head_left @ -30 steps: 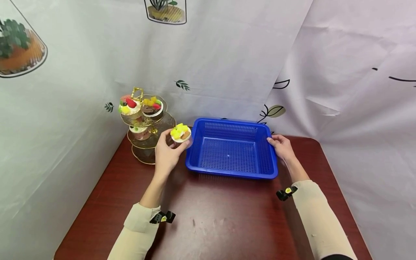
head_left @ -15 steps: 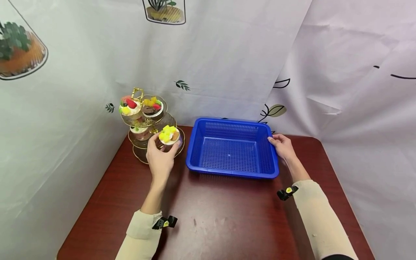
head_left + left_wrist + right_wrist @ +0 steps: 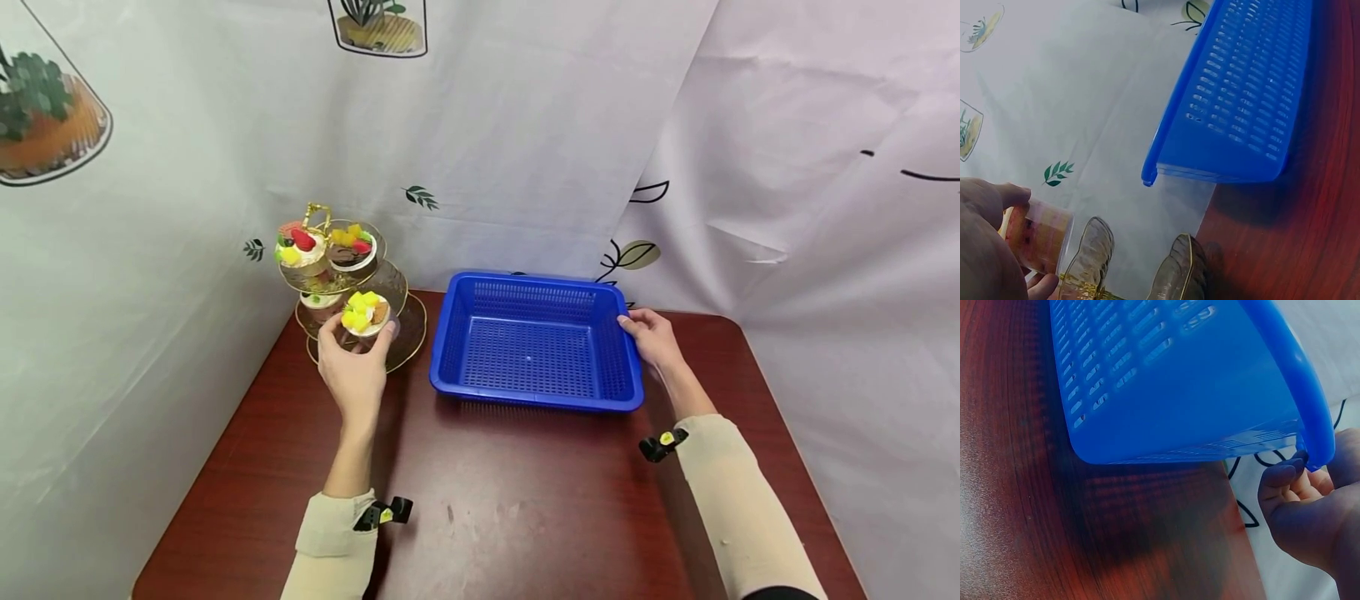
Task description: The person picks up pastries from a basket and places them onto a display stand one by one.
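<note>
In the head view my left hand (image 3: 352, 375) grips a clear dessert cup (image 3: 366, 314) topped with yellow fruit cubes and cream. It holds the cup in front of the gold-rimmed tiered stand (image 3: 414, 333), hiding part of the lower tiers. The left wrist view shows the cup's pink layered side (image 3: 1038, 236) close to the stand's glass tiers (image 3: 1091, 250); whether they touch I cannot tell. My right hand (image 3: 654, 340) pinches the right rim of a blue plastic basket (image 3: 525, 402), thumb on top. The right wrist view shows its fingers (image 3: 1279, 478) curled under that rim.
Two fruit-topped dessert cups sit on the stand's top tier, one with a raspberry (image 3: 302, 239) and one with chocolate (image 3: 352, 248). Another cup (image 3: 318, 302) stands on the middle tier, partly hidden. A patterned white curtain (image 3: 517, 150) hangs behind the dark red table (image 3: 487, 500).
My left hand has carried the yellow-topped dessert cup leftward, from beside the basket to in front of the stand. My right hand and the basket have hardly moved.
</note>
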### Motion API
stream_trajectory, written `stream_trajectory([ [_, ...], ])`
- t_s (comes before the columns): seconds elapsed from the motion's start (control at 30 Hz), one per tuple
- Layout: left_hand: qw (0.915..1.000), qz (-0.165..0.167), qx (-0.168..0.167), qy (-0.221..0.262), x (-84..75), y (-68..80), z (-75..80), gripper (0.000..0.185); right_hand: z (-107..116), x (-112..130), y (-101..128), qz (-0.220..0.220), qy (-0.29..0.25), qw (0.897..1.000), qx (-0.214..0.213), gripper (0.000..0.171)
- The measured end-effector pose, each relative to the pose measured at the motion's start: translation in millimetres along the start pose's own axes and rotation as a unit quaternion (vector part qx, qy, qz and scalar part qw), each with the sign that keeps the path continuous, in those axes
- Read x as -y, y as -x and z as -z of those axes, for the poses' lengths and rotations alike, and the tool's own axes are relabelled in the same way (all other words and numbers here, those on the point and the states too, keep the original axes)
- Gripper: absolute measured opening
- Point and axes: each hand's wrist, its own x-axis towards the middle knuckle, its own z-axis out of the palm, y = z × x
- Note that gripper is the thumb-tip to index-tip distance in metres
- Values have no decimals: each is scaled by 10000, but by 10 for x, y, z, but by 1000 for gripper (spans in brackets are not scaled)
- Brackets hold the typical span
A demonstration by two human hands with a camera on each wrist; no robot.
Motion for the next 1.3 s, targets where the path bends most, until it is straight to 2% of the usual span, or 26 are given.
stream_trajectory([
  [0.2, 9997, 12, -8, -234, 9, -53, 17, 76, 6, 0, 6, 72, 25, 10000, -5, 48],
  [0.47, 9983, 70, 193, -552, -7, -134, 36, 76, -6, -7, -7, 44, 38, 10000, -61, 43],
  [0.7, 9954, 76, 232, -923, -1, -200, 39, 76, -11, -4, -11, 25, -73, 10000, -43, 42],
  [1.13, 9913, 226, 368, -1242, -21, -299, 1, 78, 1, -15, -7, -33, 52, 10000, -16, 45],
  [1.3, 9903, 149, 345, -1338, -4, -324, -21, 78, 1, -5, 0, -56, 85, 9999, -19, 47],
])
